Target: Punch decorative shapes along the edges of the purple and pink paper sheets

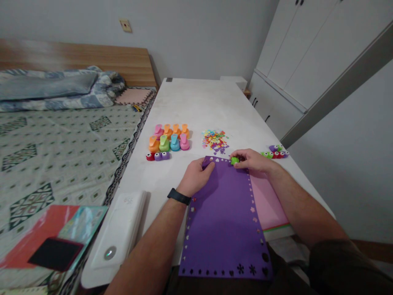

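A purple craft sheet (224, 229) lies on the white table (196, 102), with small punched hearts and flowers along its edges. My left hand (195, 177) rests on the sheet's far left corner, fingers curled over it. My right hand (249, 160) grips a small green craft punch (235, 161) at the sheet's far edge. The punch's underside is hidden. Pink sheets (268, 205) stick out from under the purple sheet's right side.
Beyond my hands stand several colourful craft punches (168, 139) and a pile of paper cutouts (215, 141). More small punches (274, 152) sit to the right. A white box (118, 229) lies on the table's left side, beside a bed (61, 164). White cabinets (294, 57) stand at right.
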`<action>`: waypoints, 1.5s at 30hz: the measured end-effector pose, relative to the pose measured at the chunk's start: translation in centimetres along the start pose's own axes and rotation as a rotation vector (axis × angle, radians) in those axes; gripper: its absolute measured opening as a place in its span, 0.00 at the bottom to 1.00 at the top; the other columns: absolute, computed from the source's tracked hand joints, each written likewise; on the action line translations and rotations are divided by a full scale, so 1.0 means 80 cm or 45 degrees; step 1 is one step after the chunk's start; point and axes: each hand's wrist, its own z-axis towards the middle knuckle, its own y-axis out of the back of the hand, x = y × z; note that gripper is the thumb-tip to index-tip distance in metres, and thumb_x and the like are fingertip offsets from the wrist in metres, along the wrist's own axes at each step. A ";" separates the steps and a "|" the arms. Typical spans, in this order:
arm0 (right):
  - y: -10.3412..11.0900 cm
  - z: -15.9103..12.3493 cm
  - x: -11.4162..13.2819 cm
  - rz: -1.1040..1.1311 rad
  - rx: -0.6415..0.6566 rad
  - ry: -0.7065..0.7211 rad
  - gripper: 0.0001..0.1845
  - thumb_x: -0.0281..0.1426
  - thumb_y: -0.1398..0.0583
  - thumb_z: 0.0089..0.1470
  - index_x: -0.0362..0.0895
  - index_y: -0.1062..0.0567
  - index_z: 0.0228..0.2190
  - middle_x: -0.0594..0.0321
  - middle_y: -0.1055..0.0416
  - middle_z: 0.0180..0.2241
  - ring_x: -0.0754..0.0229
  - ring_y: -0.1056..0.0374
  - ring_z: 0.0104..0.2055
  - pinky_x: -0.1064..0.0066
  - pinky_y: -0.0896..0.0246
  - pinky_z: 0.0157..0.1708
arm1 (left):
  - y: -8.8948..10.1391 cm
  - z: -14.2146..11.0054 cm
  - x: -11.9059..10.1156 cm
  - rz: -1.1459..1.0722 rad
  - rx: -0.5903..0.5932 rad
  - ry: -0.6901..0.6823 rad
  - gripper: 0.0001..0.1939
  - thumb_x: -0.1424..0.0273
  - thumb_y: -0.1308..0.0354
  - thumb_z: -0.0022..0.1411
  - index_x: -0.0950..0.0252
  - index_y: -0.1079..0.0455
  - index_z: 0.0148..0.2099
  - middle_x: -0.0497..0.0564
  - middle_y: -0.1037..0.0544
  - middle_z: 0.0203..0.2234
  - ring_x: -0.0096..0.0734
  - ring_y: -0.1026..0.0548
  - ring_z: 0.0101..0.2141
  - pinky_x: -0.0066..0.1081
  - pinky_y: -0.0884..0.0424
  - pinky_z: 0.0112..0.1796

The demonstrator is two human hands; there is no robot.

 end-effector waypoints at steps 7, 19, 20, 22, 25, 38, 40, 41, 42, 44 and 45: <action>-0.004 -0.001 -0.002 0.026 -0.044 0.002 0.18 0.31 0.31 0.46 0.44 0.22 0.41 0.63 0.28 0.32 0.61 0.35 0.33 0.68 0.41 0.33 | 0.000 0.000 -0.002 -0.049 0.011 0.016 0.16 0.58 0.46 0.65 0.65 0.28 0.34 0.48 0.26 0.25 0.30 0.33 0.27 0.28 0.41 0.29; -0.008 0.002 -0.003 -0.020 -0.111 0.003 0.16 0.31 0.31 0.45 0.44 0.22 0.38 0.65 0.31 0.28 0.63 0.38 0.29 0.68 0.46 0.30 | -0.001 0.000 0.001 -0.020 -0.002 0.001 0.16 0.58 0.46 0.66 0.65 0.28 0.33 0.47 0.27 0.24 0.30 0.34 0.27 0.28 0.42 0.28; -0.008 0.002 -0.003 -0.024 -0.107 0.001 0.16 0.31 0.31 0.45 0.44 0.22 0.38 0.65 0.31 0.28 0.63 0.38 0.29 0.68 0.46 0.30 | -0.001 0.000 0.001 -0.023 0.000 0.005 0.16 0.58 0.46 0.66 0.65 0.28 0.34 0.47 0.26 0.25 0.30 0.34 0.27 0.28 0.42 0.29; -0.008 0.003 -0.003 -0.037 -0.109 -0.001 0.16 0.31 0.31 0.45 0.43 0.22 0.38 0.65 0.30 0.28 0.63 0.38 0.29 0.68 0.45 0.30 | 0.000 0.000 0.000 -0.026 0.004 0.011 0.17 0.58 0.46 0.66 0.65 0.28 0.34 0.48 0.26 0.25 0.30 0.34 0.27 0.28 0.42 0.29; -0.007 0.006 -0.005 -0.058 -0.107 0.004 0.16 0.32 0.31 0.45 0.43 0.22 0.38 0.65 0.30 0.28 0.63 0.37 0.29 0.68 0.45 0.30 | 0.000 0.000 -0.002 -0.037 -0.001 0.015 0.16 0.58 0.45 0.65 0.65 0.28 0.33 0.48 0.25 0.25 0.31 0.34 0.27 0.28 0.42 0.29; -0.008 0.007 -0.008 -0.035 -0.122 0.053 0.17 0.33 0.30 0.46 0.43 0.23 0.40 0.64 0.29 0.29 0.62 0.37 0.30 0.68 0.44 0.31 | 0.004 0.001 -0.004 -0.047 -0.004 0.037 0.17 0.57 0.45 0.64 0.65 0.29 0.31 0.47 0.27 0.23 0.29 0.35 0.26 0.29 0.43 0.28; -0.009 0.006 -0.006 -0.071 -0.122 0.073 0.18 0.34 0.31 0.47 0.43 0.23 0.41 0.65 0.29 0.30 0.62 0.36 0.31 0.68 0.44 0.32 | 0.004 0.001 -0.003 -0.034 -0.009 0.035 0.17 0.56 0.45 0.64 0.65 0.30 0.31 0.46 0.28 0.23 0.29 0.35 0.26 0.28 0.44 0.28; -0.009 0.004 -0.005 -0.078 -0.108 0.072 0.18 0.34 0.31 0.47 0.44 0.23 0.41 0.64 0.29 0.30 0.62 0.36 0.31 0.69 0.43 0.32 | 0.004 0.001 -0.003 -0.027 -0.009 0.037 0.18 0.56 0.45 0.64 0.65 0.31 0.30 0.46 0.28 0.23 0.29 0.35 0.26 0.28 0.44 0.28; -0.010 0.003 -0.005 -0.072 -0.093 0.070 0.18 0.34 0.31 0.48 0.44 0.23 0.41 0.64 0.29 0.31 0.62 0.36 0.32 0.69 0.43 0.33 | 0.004 0.001 -0.002 -0.021 -0.007 0.040 0.18 0.56 0.45 0.64 0.65 0.31 0.30 0.46 0.29 0.23 0.29 0.35 0.26 0.28 0.44 0.27; -0.012 -0.001 -0.005 -0.019 -0.085 0.073 0.17 0.35 0.32 0.49 0.44 0.23 0.42 0.63 0.28 0.32 0.61 0.35 0.33 0.68 0.43 0.33 | 0.005 0.001 -0.002 -0.015 0.002 0.049 0.18 0.56 0.46 0.64 0.65 0.31 0.30 0.46 0.29 0.23 0.29 0.35 0.26 0.28 0.44 0.27; -0.012 -0.002 -0.005 0.024 -0.108 0.080 0.17 0.36 0.32 0.50 0.44 0.23 0.43 0.62 0.28 0.33 0.61 0.35 0.34 0.68 0.42 0.34 | 0.005 0.001 -0.002 -0.015 0.005 0.055 0.18 0.56 0.45 0.64 0.65 0.32 0.30 0.46 0.29 0.23 0.29 0.35 0.26 0.28 0.45 0.27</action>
